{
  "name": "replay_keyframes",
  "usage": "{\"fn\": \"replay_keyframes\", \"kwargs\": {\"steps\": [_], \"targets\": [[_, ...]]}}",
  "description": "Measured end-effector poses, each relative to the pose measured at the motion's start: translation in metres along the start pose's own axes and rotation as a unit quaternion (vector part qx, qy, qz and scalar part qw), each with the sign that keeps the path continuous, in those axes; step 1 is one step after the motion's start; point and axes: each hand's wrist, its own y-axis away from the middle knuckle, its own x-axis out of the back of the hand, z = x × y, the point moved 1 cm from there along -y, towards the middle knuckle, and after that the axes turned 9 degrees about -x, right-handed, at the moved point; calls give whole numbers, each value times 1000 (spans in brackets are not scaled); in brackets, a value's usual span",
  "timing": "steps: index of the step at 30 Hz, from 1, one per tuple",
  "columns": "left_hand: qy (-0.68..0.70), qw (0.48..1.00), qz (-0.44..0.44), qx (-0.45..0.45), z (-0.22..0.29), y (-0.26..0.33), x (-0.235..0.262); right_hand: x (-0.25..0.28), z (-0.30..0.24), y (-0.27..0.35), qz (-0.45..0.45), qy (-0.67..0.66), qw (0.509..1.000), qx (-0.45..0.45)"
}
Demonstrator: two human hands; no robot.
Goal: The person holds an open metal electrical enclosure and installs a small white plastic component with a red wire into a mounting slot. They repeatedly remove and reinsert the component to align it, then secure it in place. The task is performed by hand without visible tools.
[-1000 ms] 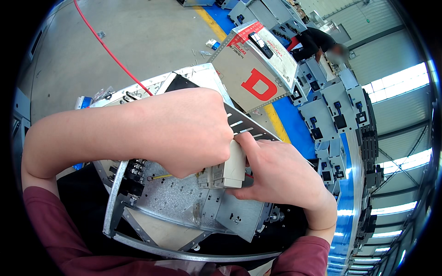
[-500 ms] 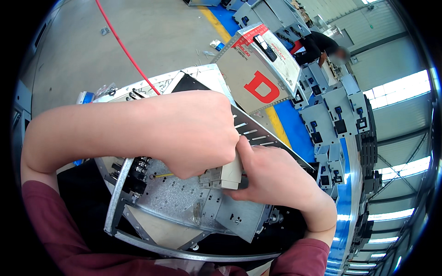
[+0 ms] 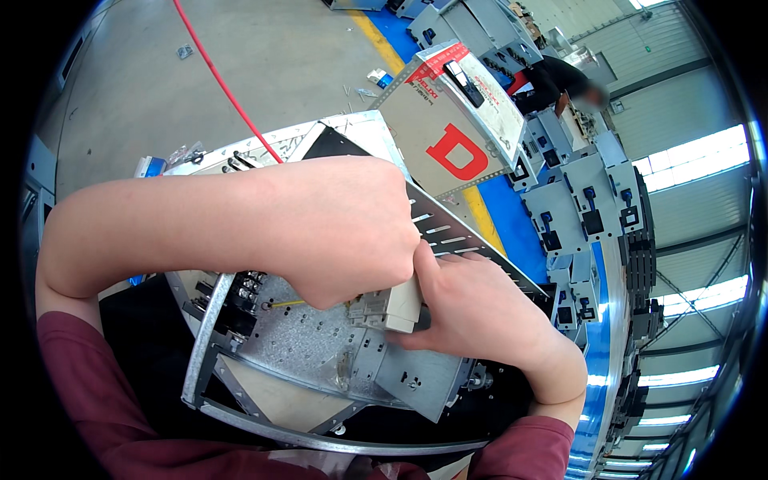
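Observation:
My right hand (image 3: 480, 304) grips a beige box-shaped electrical component (image 3: 402, 308), thumb along its top and fingers around its far-right side. The component sits on a perforated galvanised mounting plate (image 3: 292, 344) inside a metal enclosure frame (image 3: 202, 352). My left hand (image 3: 360, 232) is closed in a fist directly above the component, its back turned up and touching the right thumb. Whatever the left fingers hold is hidden beneath the hand. A short yellow wire (image 3: 286, 304) shows on the plate under my left wrist, near black terminal parts (image 3: 236, 308).
A slotted metal side panel (image 3: 448, 232) rises beyond my hands. Behind it stands a large carton (image 3: 428, 128) with a black device (image 3: 462, 84) on top. A red hose (image 3: 220, 92) hangs at the left. Grey cabinets (image 3: 588, 192) line the right, where another person (image 3: 552, 84) bends over.
Both hands keep nearly the same pose over the beige component. The view has shifted very slightly.

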Motion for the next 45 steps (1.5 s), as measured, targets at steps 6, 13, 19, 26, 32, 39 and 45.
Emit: {"fn": "replay_keyframes", "kwargs": {"steps": [6,13,19,26,32,39,45], "targets": [[3,1000,-19,0,1,0,3,10,8,9,12,-5,1000,8],[-16,1000,-27,-5,1,-1,2,11,9,10,10,-27,999,13],[-19,997,-68,3,-1,-6,2,8,14,10,37,-26,999,28],[-50,998,-47,4,0,-4,-1,4,22,11,61,-45,996,55],[-63,998,-22,7,1,-6,4,0,28,12,94,-49,993,56],[-58,998,16,14,1,-11,0,-1,33,16,127,-49,988,75],[-40,999,31,8,2,-13,-2,-10,43,15,173,-39,977,119]]}}
